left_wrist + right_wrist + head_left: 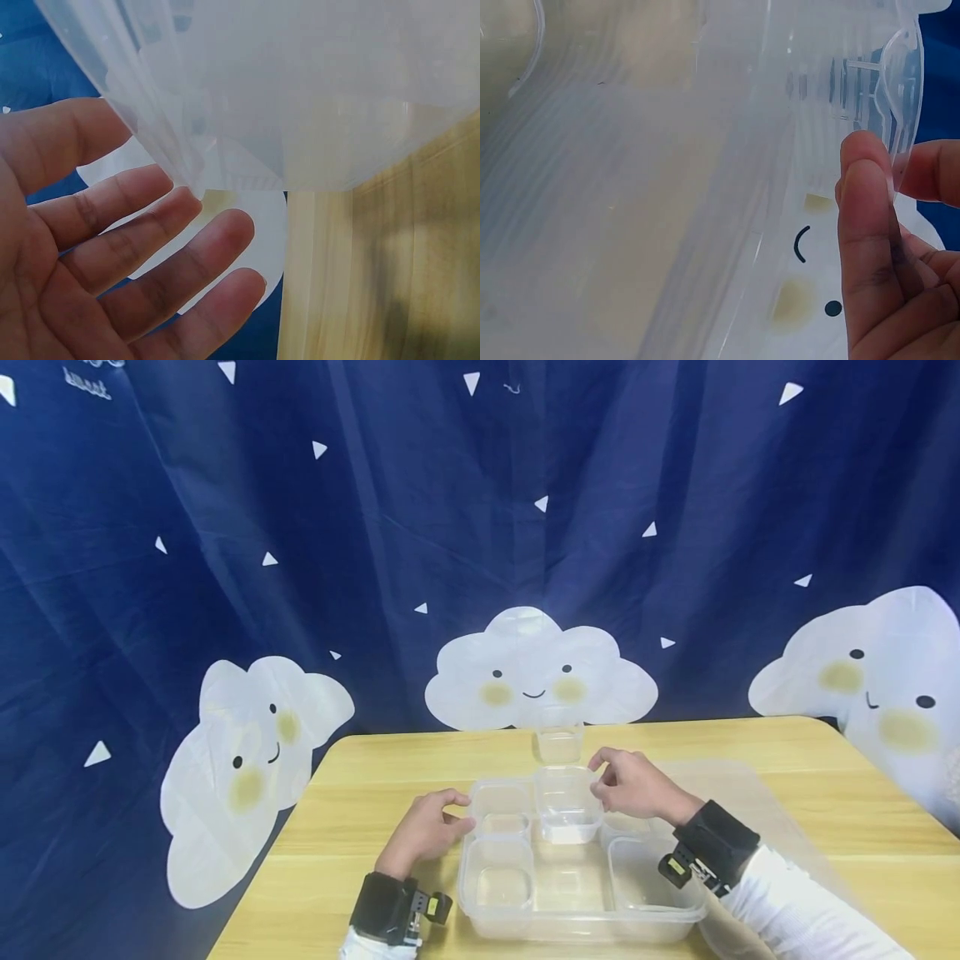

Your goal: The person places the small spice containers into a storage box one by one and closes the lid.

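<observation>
**Hands at clear containers**

L hand (427, 828), fingers loosely spread, rests against the big clear plastic divided tray (495, 920) at table centre. R hand (633, 787) pinches the rim of a small clear plastic square tub (566, 810) (raised over the tray's back middle). Wooden table (825, 793) underneath.

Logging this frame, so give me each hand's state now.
Left hand: open, relaxed fingers resting against the large clear tray.
Right hand: pinching the rim of the small clear container set in the tray.
</observation>
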`<action>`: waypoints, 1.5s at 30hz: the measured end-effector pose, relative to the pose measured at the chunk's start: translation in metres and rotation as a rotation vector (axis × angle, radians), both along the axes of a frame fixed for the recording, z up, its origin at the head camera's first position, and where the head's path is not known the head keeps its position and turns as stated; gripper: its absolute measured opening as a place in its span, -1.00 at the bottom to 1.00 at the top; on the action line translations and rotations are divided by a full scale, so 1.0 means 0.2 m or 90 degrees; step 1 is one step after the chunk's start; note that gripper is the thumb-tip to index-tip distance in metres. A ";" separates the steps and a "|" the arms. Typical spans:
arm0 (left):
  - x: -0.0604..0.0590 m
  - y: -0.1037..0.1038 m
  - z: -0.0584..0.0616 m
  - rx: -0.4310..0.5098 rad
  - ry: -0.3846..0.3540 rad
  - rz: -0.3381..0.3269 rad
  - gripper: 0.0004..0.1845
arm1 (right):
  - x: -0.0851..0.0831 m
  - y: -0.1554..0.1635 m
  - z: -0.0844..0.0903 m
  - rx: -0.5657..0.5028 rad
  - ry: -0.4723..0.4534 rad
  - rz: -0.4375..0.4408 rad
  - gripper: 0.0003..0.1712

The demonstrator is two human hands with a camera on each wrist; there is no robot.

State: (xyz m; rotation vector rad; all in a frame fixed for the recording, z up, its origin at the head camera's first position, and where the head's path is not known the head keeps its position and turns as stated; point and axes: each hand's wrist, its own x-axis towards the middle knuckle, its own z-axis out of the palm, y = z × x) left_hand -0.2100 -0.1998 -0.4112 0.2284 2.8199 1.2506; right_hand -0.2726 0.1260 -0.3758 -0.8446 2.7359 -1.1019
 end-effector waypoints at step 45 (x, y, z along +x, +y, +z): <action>0.00 0.00 0.01 0.015 -0.013 -0.005 -0.61 | -0.03 -0.03 -0.05 0.017 -0.017 0.003 -0.69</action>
